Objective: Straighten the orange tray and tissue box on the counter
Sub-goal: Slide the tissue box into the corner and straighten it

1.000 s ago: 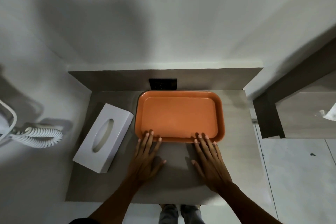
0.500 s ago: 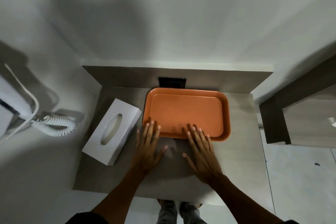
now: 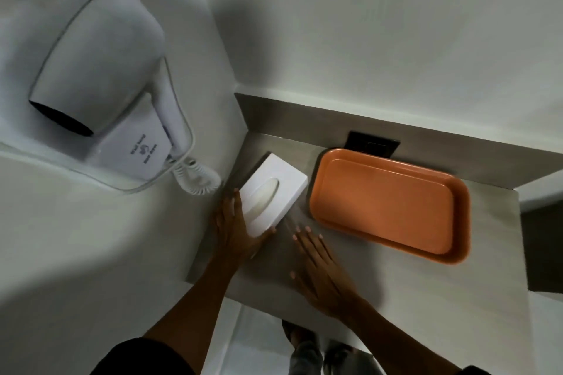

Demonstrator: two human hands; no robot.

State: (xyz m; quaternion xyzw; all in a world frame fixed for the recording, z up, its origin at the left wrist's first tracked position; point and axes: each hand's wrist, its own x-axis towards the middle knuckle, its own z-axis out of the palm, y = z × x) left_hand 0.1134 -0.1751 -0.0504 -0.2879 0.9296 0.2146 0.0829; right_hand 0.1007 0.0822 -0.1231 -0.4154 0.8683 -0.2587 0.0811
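Left hand (image 3: 236, 230) has its grip wrapped around the near end of the tissue box (image 3: 269, 193), thumb along one long side and fingers curling under the bottom corner, so it's clamped on the box. Right hand (image 3: 320, 268) is just flat on the table (image 3: 380, 289), fingers spread, holding nothing, close beside the box. The box sits crooked, angled toward the corner by the side wall, while the orange tray (image 3: 390, 202) lies well to its right, near the back wall under the dark outlet plate (image 3: 373, 144), looking pretty squared up already. So I'd say we're on the box step now. Next move probably needs a twist to line it up parallel with the tray.
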